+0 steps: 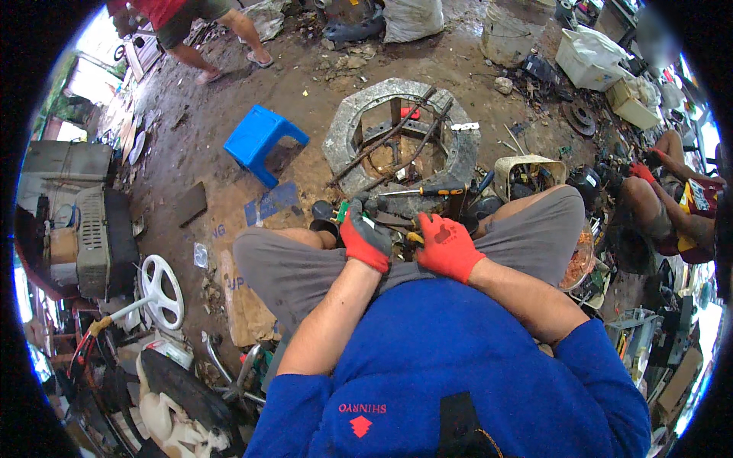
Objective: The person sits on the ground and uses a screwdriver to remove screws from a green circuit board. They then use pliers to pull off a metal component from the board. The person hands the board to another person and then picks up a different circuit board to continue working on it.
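Observation:
Both my hands wear red work gloves with dark grey fingers or patches, and they are close together over my lap. My left hand (364, 238) is closed on a small green piece (343, 212), perhaps part of a circuit board. In my right hand (449, 248) is a tool with a yellow handle (414, 237); its working end is too unclear to name. Just beyond them, a screwdriver (431, 190) with a yellow and black handle lies on the near rim of an octagonal stone ring (348, 114). Rusty bars (422, 145) and a hammer-like tool (395, 151) lie across the ring's opening.
A blue plastic stool (263, 137) stands left of the ring. Flattened cardboard (243, 294) lies beside my left leg. A square tub of scrap (527, 162) is by my right knee. A seated person (672, 198) works at right; another person (191, 34) is far left. A dog (172, 420) lies lower left.

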A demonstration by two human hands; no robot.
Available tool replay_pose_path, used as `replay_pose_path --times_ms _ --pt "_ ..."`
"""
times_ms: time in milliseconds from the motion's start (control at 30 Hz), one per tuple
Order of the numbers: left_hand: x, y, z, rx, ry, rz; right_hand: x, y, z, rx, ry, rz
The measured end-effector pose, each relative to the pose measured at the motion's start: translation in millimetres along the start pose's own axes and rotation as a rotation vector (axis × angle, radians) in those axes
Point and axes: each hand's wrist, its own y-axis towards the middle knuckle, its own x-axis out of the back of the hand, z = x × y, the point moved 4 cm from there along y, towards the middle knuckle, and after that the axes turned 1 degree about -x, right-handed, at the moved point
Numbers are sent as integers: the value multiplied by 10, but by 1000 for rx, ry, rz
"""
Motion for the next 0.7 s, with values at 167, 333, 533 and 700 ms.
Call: replay_pose_path --times_ms 167,333,533,700 --pt "-275 -260 -162 39 18 217 223 -16 -92 -48 295 214" --pt "-489 -381 -179 92 -55 301 512 -7 -78 -109 450 333" --pt "-531 -399 -214 164 -44 386 408 28 -334 -163 676 442" --pt "-604 -459 -245 199 67 479 516 -50 -314 652 502 386"
